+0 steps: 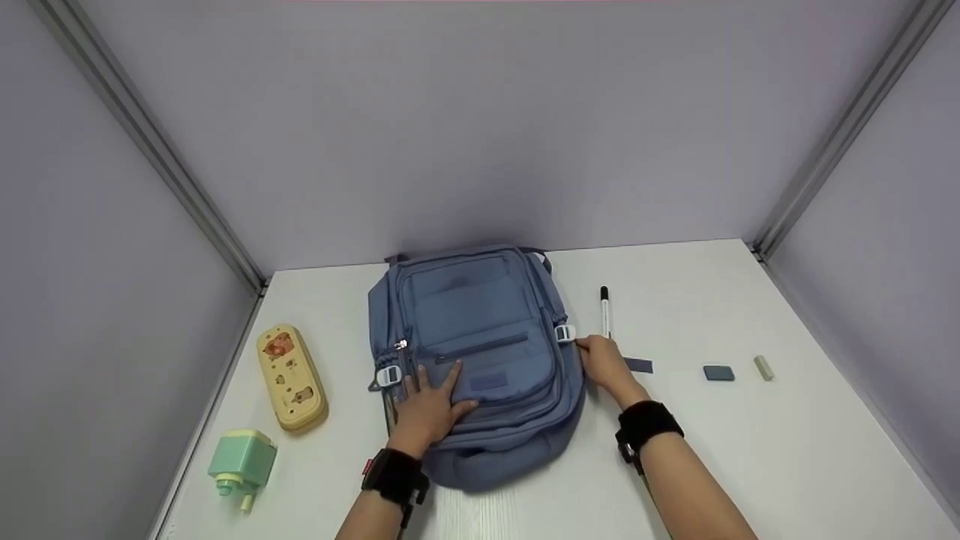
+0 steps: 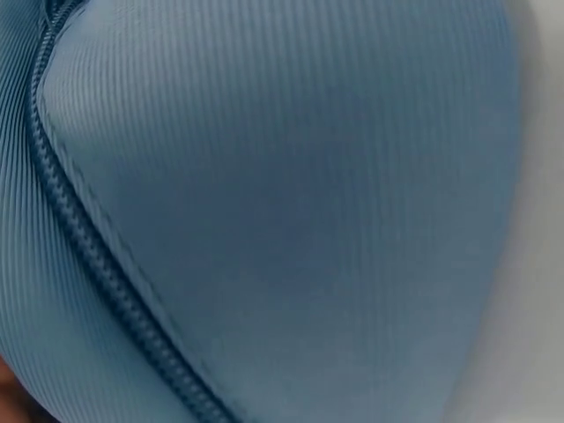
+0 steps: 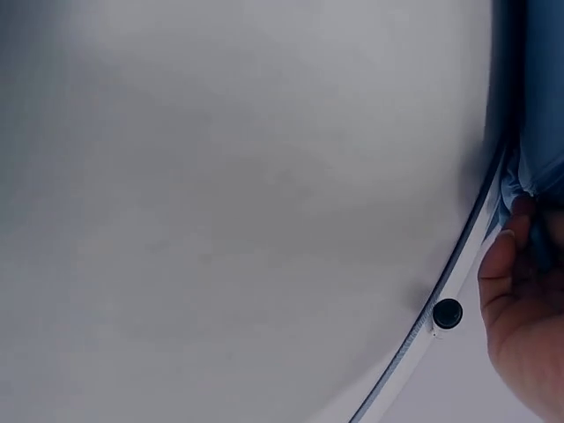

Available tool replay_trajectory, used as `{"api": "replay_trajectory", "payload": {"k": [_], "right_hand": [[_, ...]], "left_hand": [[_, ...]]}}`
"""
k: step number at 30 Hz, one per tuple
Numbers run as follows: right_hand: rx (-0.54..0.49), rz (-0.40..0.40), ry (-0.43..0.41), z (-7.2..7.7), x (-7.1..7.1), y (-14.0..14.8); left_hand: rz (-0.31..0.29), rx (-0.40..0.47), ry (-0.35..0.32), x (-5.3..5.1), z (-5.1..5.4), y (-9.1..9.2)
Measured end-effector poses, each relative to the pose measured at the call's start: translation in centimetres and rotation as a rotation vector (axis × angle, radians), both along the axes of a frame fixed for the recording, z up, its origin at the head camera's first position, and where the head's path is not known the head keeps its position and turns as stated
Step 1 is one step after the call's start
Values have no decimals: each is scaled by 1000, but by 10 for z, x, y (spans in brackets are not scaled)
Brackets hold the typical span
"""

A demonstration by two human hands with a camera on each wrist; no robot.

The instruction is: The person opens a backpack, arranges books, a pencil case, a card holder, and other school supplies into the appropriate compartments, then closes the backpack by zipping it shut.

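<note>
A soft blue backpack (image 1: pixel 480 300), its cloth finely ribbed around a toothed zip (image 2: pixel 115 273), lies on the desk (image 1: pixel 675 450). The left hand (image 1: pixel 426 409) presses its front, fingers spread; the right hand (image 1: pixel 606 367) pinches its edge beside a white buckle (image 1: pixel 565 333), the exact bit hard to make out. Left of the backpack: a rounded yellow case (image 1: pixel 291 375), a boxy mint crank device (image 1: pixel 244 457). Right: a slim pen (image 1: pixel 605 309) and dark strip (image 1: pixel 640 365), both partly hidden.

1. Left hand (image 1: pixel 426 414), right hand (image 1: pixel 606 367) and forearms (image 1: pixel 694 487) were bare.
2. Left wrist had a wide black band (image 1: pixel 391 474), small red tag (image 1: pixel 367 466) on its outer edge.
3. Right wrist had a matching black band (image 1: pixel 651 427).
4. Thin dark strap or cable trailed below each.
</note>
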State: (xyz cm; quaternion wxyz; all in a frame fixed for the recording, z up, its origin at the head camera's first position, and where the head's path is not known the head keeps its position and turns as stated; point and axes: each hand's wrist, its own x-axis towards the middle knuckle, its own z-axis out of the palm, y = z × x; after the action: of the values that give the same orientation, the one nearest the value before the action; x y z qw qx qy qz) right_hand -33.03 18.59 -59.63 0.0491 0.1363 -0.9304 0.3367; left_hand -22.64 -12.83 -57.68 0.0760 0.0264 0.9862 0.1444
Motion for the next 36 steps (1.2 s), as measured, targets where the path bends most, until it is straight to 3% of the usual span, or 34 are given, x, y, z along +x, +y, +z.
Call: {"api": "replay_trajectory", "payload": {"k": [8,13,18,29,32,36], "right_hand": [[72,67,-68,10,19,11],[149,160,-30,23,32,17],[163,204,25,34,40,20],[264,216,-12,48,59,18],[297,253,-8,53,65,18],[263,315,-12,58,71,21]], "left_hand": [[3,4,-20,1,5,-1],[-15,21,-8,0,7,-4],[-37,23,35,-3,7,-7],[-61,-24,60,0,7,-8],[-71,-30,62,1,9,-8],[-71,-28,51,1,10,-9]]}}
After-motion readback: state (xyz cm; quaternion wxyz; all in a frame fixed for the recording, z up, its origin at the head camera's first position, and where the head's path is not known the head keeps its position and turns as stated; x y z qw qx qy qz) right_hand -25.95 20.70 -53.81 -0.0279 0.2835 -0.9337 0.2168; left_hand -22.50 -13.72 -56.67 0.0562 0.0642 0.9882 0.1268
